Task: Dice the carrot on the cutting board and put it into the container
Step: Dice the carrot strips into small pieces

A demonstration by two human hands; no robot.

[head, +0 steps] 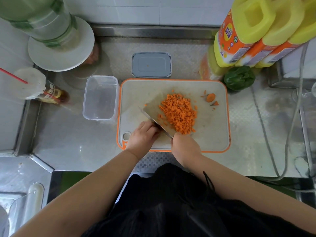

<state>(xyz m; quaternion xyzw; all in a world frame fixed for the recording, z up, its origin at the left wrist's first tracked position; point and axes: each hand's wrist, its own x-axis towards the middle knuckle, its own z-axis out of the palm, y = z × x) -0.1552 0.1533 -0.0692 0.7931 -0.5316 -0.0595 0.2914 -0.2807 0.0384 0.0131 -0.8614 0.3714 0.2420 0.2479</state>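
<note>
two bare forearms are seen reaching from a dark garment at the near edge toward the cutting board [212, 127], which has an orange rim and lies on a steel counter [71, 144]. the right hand [186, 147] is clenched around the handle of a knife [153, 115], the handle itself being hidden under the hand. the broad blade is tilted and laid slantwise, its flat set against the near left side of the diced carrot [179, 113]. the left hand [142, 135] is placed on the back of the blade near the handle, fingers curled over it, knuckles up; how firmly it is gripped cannot be told. the carrot heap lies in the middle of the board, just beyond both hands and touching the blade, not the fingers. a few stray cubes are scattered on the blade and the board. the carrot end [210, 97] and small trimmings are left near the far right corner, apart from the heap.

just left of the board a clear container [100, 98] stands open, with nothing seen inside. its grey lid [151, 65] is laid beyond the board. further left a cup with a red straw [29, 83] and a white plate [61, 55] are set. at the far right a green vegetable [239, 77] lies below yellow bottles [253, 33], against a tiled wall.
</note>
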